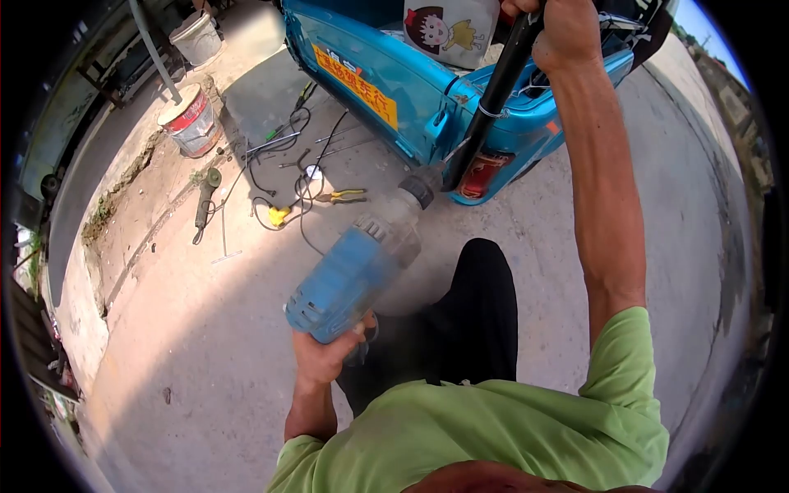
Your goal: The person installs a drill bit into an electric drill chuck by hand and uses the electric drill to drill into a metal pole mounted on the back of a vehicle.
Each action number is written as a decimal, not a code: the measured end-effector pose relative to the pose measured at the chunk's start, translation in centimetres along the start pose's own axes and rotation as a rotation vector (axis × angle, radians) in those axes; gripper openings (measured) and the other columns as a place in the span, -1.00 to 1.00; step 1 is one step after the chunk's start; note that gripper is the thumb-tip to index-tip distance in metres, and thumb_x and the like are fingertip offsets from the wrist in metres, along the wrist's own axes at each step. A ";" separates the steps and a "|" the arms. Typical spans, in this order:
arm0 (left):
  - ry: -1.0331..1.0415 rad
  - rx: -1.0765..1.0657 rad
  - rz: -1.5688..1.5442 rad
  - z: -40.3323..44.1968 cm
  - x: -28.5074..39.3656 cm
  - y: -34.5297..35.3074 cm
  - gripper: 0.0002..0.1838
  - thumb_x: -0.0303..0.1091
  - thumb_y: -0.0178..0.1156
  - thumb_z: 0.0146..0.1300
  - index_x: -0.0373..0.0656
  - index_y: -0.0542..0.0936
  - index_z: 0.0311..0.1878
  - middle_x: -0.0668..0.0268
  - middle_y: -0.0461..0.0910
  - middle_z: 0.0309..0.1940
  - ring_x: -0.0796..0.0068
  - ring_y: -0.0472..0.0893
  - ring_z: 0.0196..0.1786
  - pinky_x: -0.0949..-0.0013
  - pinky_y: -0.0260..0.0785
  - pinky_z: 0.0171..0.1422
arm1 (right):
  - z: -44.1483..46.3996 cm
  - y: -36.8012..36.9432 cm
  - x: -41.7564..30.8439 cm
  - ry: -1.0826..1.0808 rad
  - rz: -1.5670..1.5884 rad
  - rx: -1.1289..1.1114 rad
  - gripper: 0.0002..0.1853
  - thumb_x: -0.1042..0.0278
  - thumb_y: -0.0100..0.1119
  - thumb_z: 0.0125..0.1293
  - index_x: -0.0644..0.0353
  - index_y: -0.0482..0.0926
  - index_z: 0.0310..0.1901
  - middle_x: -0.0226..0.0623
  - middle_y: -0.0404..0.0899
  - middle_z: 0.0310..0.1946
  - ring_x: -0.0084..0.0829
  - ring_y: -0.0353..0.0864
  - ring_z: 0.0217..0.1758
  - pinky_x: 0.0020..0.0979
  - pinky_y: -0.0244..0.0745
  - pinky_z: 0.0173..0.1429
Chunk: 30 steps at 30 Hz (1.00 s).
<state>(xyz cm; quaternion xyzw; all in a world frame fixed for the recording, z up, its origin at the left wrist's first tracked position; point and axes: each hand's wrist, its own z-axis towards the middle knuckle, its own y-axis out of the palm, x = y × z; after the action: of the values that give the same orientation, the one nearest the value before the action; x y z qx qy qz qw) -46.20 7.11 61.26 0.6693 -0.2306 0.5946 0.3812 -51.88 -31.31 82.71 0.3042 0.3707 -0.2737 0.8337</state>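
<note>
In the head view, a scuffed blue drill (341, 275) with a dusty grey front is held near the centre, its chuck (419, 187) aimed toward one o'clock, beside a black tube (496, 94). The drill's rear handle is gripped by the closed left hand (327, 352); the tube's upper end is clasped by the right hand (569, 34). Pliers (342, 196) are seen at ten o'clock.

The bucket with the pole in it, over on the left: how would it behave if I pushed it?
The bucket is probably heavy for its size, as it looks filled with something pale near the rim. The pole rises well above it, so pushing up there might tip it. Its round wall suggests it could roll once over.
</note>
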 end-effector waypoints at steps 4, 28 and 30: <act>0.014 -0.026 0.019 0.0 -0.8 -0.7 -0.56 -0.45 0.42 0.16 -0.37 0.59 0.11 0.08 0.75 -0.19 0.33 0.76 -0.23 0.38 0.62 -0.26 | 0.1 0.2 0.0 -0.013 0.034 0.016 -0.73 0.29 0.23 0.44 -0.07 0.40 -0.43 -0.63 0.31 -0.65 -0.66 0.26 -0.66 -0.51 0.24 -0.50; -0.086 -0.051 -0.044 -0.4 -0.5 -0.9 -0.56 -0.58 0.35 0.18 -0.31 0.56 0.15 0.22 0.73 -0.18 0.44 0.72 -0.15 0.34 0.59 -0.03 | 0.7 -1.7 1.2 -0.073 -0.001 -0.132 -0.78 0.16 0.30 0.43 0.07 0.56 -0.29 -0.60 0.29 -0.59 -0.69 0.29 -0.54 -0.47 0.32 -0.31; -0.064 -0.069 -0.048 -0.2 -0.9 -1.1 -0.56 -0.58 0.35 0.18 -0.31 0.56 0.15 0.22 0.73 -0.18 0.44 0.72 -0.15 0.34 0.59 -0.03 | 0.6 -1.5 1.1 -0.067 -0.004 -0.130 -0.78 0.16 0.30 0.44 0.06 0.55 -0.31 -0.59 0.30 -0.59 -0.68 0.29 -0.54 -0.46 0.33 -0.31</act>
<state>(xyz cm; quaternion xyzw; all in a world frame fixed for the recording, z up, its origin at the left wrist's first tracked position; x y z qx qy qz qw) -45.67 7.85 60.16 0.6797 -0.2468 0.5556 0.4105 -52.00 -33.01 81.74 0.2393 0.3601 -0.2609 0.8632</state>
